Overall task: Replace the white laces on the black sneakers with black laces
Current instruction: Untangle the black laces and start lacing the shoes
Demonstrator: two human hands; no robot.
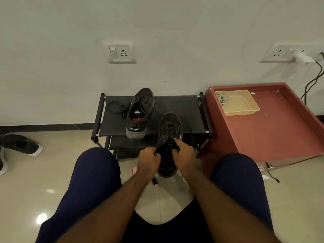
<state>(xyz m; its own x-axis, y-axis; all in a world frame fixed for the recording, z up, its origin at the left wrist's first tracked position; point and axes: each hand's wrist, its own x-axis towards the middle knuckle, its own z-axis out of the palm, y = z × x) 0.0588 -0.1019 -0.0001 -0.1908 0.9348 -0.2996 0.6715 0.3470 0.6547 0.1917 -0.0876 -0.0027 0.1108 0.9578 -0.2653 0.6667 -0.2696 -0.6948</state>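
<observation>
You hold the near sneaker (169, 135) up between your knees (98, 163), toe pointing away and opening toward you, so the eyelet rows face up where you can work them. Your left hand (149, 162) is clenched on the left edge of the collar, apparently to steady the shoe. Your right hand (184, 155) grips the right side near the tongue, with the forefinger reaching toward the lacing. The cord through this shoe's eyelets looks dark, so I judge the black lace is at least partly threaded here; whether either hand also pinches a lace end, I cannot tell.

The far sneaker (140, 113) stands on the top shelf of the shoe rack (184, 106), heel toward you, parked within reach. A loose black lace (115, 107) lies just beside it on the shelf, probably meant for that shoe. A pale coil, likely the removed white laces (221, 99), sits in the yellow tray (245, 109) on the red table (280, 123), well apart from your work so it cannot tangle.
</observation>
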